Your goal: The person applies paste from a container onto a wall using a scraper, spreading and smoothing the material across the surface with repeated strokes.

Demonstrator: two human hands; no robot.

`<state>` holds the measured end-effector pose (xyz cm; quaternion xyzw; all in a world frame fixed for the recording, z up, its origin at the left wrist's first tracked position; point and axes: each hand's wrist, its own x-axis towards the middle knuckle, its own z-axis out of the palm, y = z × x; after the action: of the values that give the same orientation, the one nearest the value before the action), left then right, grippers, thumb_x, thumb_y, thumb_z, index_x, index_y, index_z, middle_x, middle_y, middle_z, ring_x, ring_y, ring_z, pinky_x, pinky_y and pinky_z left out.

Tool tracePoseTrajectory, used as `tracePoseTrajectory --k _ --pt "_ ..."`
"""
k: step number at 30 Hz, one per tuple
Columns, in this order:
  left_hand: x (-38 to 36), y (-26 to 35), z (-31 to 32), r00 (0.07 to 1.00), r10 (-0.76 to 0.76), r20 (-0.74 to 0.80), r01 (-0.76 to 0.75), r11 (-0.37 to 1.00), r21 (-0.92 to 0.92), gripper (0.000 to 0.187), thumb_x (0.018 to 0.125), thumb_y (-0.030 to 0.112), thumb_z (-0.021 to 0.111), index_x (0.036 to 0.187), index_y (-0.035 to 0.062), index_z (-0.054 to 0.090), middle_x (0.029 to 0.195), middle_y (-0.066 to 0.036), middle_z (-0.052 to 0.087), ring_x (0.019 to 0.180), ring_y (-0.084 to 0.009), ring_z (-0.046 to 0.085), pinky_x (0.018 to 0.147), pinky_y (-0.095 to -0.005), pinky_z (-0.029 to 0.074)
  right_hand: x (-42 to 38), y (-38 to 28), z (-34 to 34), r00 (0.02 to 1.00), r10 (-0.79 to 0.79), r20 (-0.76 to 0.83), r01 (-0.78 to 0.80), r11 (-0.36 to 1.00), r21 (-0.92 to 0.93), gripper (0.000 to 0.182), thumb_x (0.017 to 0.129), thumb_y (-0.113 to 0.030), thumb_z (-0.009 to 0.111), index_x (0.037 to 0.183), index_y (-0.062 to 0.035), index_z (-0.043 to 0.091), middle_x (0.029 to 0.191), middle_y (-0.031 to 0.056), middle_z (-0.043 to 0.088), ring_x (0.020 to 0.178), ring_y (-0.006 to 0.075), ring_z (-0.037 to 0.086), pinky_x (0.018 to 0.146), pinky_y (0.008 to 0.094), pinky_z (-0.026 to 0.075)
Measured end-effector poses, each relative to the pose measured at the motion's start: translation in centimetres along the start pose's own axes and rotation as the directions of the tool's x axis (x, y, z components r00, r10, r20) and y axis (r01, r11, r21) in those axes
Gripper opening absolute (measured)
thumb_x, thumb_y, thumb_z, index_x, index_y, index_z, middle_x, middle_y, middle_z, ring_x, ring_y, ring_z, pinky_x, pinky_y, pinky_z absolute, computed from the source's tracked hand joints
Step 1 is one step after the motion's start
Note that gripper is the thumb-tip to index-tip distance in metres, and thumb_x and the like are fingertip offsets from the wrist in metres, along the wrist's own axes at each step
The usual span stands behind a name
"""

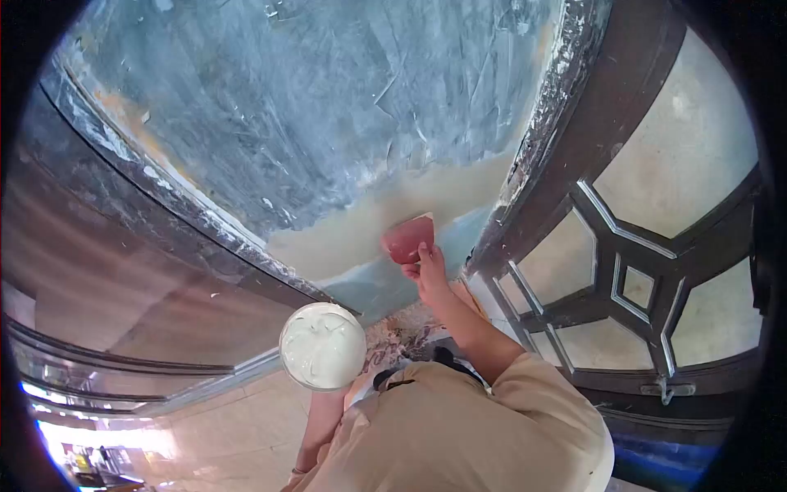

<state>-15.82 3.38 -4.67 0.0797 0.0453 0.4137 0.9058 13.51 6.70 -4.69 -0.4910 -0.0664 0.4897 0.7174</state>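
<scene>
My right hand is closed round a red putty knife, thumb on its face. The blade's far edge lies against a band of wet beige filler across the lower wall. My left hand is mostly hidden beneath a round tub and supports it at waist height; its fingers do not show. White putty with a smeared, uneven top fills the tub. Above the band, the blue-grey wall is rough and scraped.
On the right stands a dark door with glass panes, silvery strips and a latch. A worn, paint-flecked frame edges the wall there. Dark panelling runs along the left. Debris lies at the wall's foot, beside floor tiles.
</scene>
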Motion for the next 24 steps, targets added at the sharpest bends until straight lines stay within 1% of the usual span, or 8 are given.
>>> tracePoseTrajectory --k 1,3,6,10,12,15,21,24 --pt "0.1 0.2 0.2 1.0 -0.005 -0.001 0.005 1.0 0.012 0.056 0.1 0.05 0.038 0.145 0.0172 0.04 0.146 -0.008 0.047 0.131 -0.0248 0.048 0.109 -0.0442 0.042 -0.2 -0.7 0.5 1.0 0.0 -0.003 0.0 1.0 0.01 0.03 0.101 -0.035 0.052 0.11 -0.0074 0.045 0.088 0.006 0.058 0.059 0.0162 0.061 0.054 0.0295 0.052" --pt "0.1 0.3 0.5 1.0 -0.015 -0.003 0.015 0.999 0.03 0.056 0.1 0.05 0.038 0.145 0.0172 0.04 0.146 -0.008 0.047 0.131 -0.0248 0.048 0.109 -0.0444 0.042 0.0 -3.2 1.9 0.975 -0.197 0.105 0.193 0.98 0.053 0.033 0.1 -0.037 0.053 0.111 -0.0074 0.046 0.086 0.0061 0.059 0.06 0.0158 0.062 0.054 0.0294 0.053" --pt "0.7 -0.1 1.0 1.0 -0.02 0.008 0.02 0.999 0.045 0.056 0.1 0.05 0.038 0.145 0.0172 0.04 0.146 -0.008 0.047 0.132 -0.0249 0.048 0.109 -0.0446 0.042 0.9 -6.8 4.4 0.953 -0.232 0.193 0.232 0.972 0.027 0.035 0.099 -0.04 0.054 0.11 -0.0079 0.046 0.085 0.0054 0.059 0.06 0.0158 0.062 0.054 0.0299 0.054" --pt "0.6 -0.7 1.3 1.0 -0.023 0.019 0.022 0.998 0.064 0.056 0.1 0.05 0.038 0.145 0.0172 0.04 0.146 -0.008 0.047 0.132 -0.025 0.048 0.109 -0.0448 0.042 4.0 -2.7 0.7 0.962 -0.237 0.132 0.247 0.967 -0.065 0.032 0.101 -0.041 0.051 0.111 -0.0103 0.047 0.086 0.0035 0.06 0.063 0.0149 0.063 0.054 0.0289 0.053" --pt "0.8 -1.2 1.5 0.999 -0.028 0.023 0.026 0.997 0.074 0.056 0.1 0.051 0.038 0.145 0.0172 0.04 0.146 -0.008 0.046 0.132 -0.0251 0.048 0.109 -0.045 0.042 4.4 1.4 -3.4 0.997 -0.021 0.078 0.027 0.997 -0.077 0.035 0.1 -0.044 0.052 0.11 -0.0102 0.048 0.085 0.0037 0.059 0.061 0.0152 0.063 0.053 0.0298 0.053" --pt "1.4 -1.5 1.9 0.999 -0.028 0.034 0.024 0.995 0.093 0.056 0.1 0.051 0.038 0.145 0.0172 0.04 0.147 -0.008 0.046 0.132 -0.0252 0.048 0.109 -0.0452 0.042 2.2 0.3 -3.6 0.999 0.012 -0.048 -0.018 0.993 -0.115 0.037 0.099 -0.046 0.053 0.108 -0.0098 0.049 0.083 0.0034 0.058 0.059 0.0151 0.062 0.051 0.0301 0.053" --pt "1.9 -2.5 2.4 0.999 -0.031 0.022 0.028 0.993 0.113 0.057 0.1 0.051 0.037 0.145 0.0173 0.04 0.147 -0.008 0.046 0.132 -0.0254 0.048 0.109 -0.0456 0.042 3.2 -8.6 1.4 0.956 -0.237 0.174 0.248 0.968 -0.044 0.039 0.097 -0.048 0.055 0.109 -0.0115 0.05 0.084 0.0022 0.057 0.056 0.0149 0.059 0.048 0.0285 0.052" --pt "2.1 -3.0 2.6 0.999 -0.029 0.018 0.027 0.992 0.121 0.057 0.1 0.051 0.037 0.145 0.0173 0.04 0.147 -0.008 0.046 0.132 -0.0255 0.048 0.109 -0.0458 0.042 5.5 -5.3 -1.2 0.981 -0.153 0.119 0.151 0.988 0.023 0.04 0.097 -0.048 0.056 0.111 -0.0112 0.05 0.085 0.0028 0.058 0.057 0.0147 0.06 0.047 0.0286 0.051"
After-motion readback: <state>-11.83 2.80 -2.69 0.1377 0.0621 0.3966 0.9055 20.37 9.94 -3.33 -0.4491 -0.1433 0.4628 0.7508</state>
